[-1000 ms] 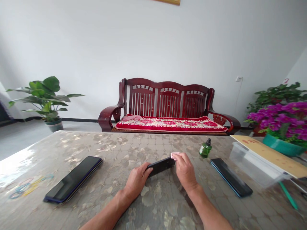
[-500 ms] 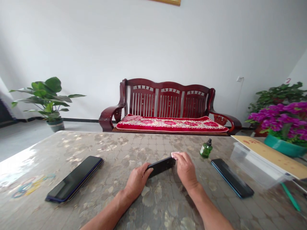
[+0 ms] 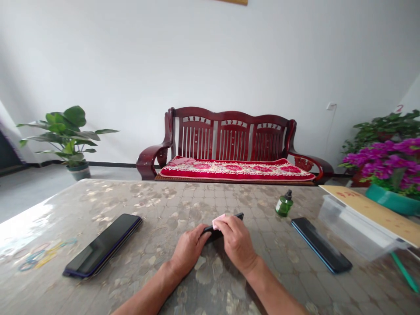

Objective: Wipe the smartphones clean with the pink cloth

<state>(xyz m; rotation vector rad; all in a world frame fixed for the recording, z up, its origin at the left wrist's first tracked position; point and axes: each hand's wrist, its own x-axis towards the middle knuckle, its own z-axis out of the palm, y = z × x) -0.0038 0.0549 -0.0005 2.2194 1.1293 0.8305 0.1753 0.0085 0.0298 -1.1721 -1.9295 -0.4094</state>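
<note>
A dark phone (image 3: 215, 236) is held tilted above the table, gripped at its left end by my left hand (image 3: 189, 249). My right hand (image 3: 239, 243) pinches a small pink cloth (image 3: 218, 222) against the phone's upper edge and covers much of the phone's right half. Only a corner of the phone shows past the right hand's knuckles. On the left lies a larger black phone or stack of phones (image 3: 104, 245) with a dark blue edge. To the right rests another phone (image 3: 320, 245) with a blue rim.
A green pump bottle (image 3: 284, 204) stands behind the right phone. Farther right are a clear plastic box (image 3: 352, 232), a tan board (image 3: 370, 212), a green pen (image 3: 404, 272) and a teal flower pot (image 3: 392, 200). Rubber bands (image 3: 42, 256) lie at the left on the patterned table (image 3: 157, 280).
My right hand has slid left along the phone's upper edge with the pink cloth, from the right corner toward the middle. My left hand has kept its hold.
</note>
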